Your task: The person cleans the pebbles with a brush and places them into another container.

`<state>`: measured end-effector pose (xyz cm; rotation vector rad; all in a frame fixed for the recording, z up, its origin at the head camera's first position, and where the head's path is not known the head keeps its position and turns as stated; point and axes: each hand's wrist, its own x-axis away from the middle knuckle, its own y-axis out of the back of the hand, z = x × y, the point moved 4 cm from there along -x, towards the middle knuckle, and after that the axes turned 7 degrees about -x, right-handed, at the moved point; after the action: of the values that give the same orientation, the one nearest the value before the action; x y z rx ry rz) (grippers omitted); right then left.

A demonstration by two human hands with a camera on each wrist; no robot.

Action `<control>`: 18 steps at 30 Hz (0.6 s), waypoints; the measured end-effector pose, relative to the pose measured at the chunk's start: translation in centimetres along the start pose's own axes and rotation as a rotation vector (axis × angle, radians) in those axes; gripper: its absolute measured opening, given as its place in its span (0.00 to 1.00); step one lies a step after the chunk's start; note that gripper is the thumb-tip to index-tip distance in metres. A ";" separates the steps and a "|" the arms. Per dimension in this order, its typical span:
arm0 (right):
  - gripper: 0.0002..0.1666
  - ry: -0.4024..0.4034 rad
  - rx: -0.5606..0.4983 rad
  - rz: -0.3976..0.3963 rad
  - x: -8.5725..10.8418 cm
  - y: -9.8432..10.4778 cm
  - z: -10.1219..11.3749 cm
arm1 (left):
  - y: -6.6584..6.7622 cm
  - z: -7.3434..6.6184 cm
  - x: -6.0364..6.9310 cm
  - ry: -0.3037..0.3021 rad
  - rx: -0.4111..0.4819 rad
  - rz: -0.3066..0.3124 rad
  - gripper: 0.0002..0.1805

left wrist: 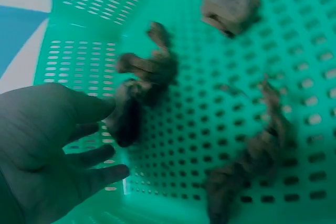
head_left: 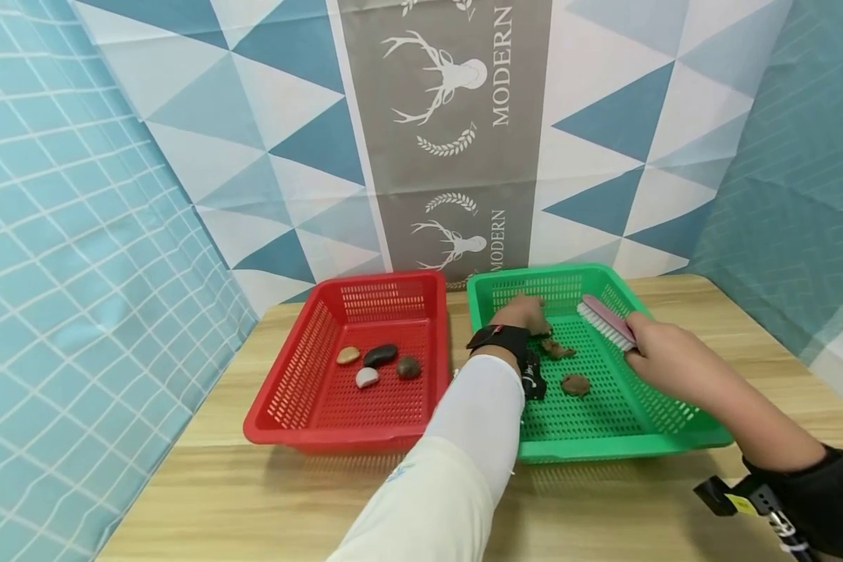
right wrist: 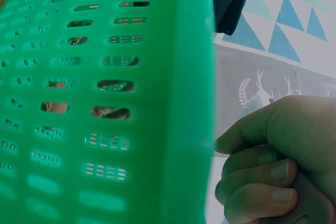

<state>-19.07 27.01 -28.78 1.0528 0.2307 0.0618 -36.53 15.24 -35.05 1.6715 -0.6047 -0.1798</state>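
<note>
My left hand (head_left: 527, 314) reaches into the back left of the green basket (head_left: 625, 446). In the left wrist view its fingers are spread and relaxed, with the thumb beside a knobbly brown, root-like piece (left wrist: 152, 69); whether they touch, I cannot tell. A longer twisted brown piece (left wrist: 252, 156) and a rounded brown lump (left wrist: 231, 1) lie on the basket floor. Over the basket's right side, my right hand (head_left: 663, 355) grips a brush (head_left: 604, 320) with a pink back and white bristles. The right wrist view shows its curled fingers beside the basket's rim.
A red basket (head_left: 344, 441) stands to the left, holding a black stone (head_left: 380, 356), a tan stone (head_left: 347, 355), a white stone (head_left: 367, 377) and a dark brown stone (head_left: 408, 368). Both baskets rest on a wooden table (head_left: 204, 484) before a patterned cloth backdrop (head_left: 288, 156).
</note>
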 end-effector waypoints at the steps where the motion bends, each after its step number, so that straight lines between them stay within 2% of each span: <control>1: 0.10 0.003 -0.002 -0.001 0.0 0.0 0.0 | -0.2 -0.1 0.0 0.010 -0.012 0.004 0.28; 4: 0.09 0.018 0.001 -0.003 -0.1 -0.2 -0.1 | -0.9 -0.5 -0.5 0.035 -0.074 0.025 0.26; 7: 0.08 0.031 0.006 -0.013 -0.1 -0.2 -0.1 | -1.8 -0.8 -1.7 0.061 -0.126 0.028 0.19; 10: 0.07 0.032 0.003 -0.022 0.1 -0.1 -0.1 | -2.3 -0.9 -2.8 0.062 -0.177 0.015 0.13; 14: 0.06 0.023 -0.009 -0.026 0.3 0.1 0.0 | -1.8 -0.9 -2.1 0.003 -0.194 -0.034 0.12; 18: 0.05 0.022 -0.016 -0.027 0.4 0.2 0.0 | -0.9 -0.5 -1.0 -0.046 -0.138 -0.083 0.10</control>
<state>-18.66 27.15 -28.71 1.0332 0.2637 0.0511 -36.91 16.24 -36.07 1.5629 -0.5451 -0.3138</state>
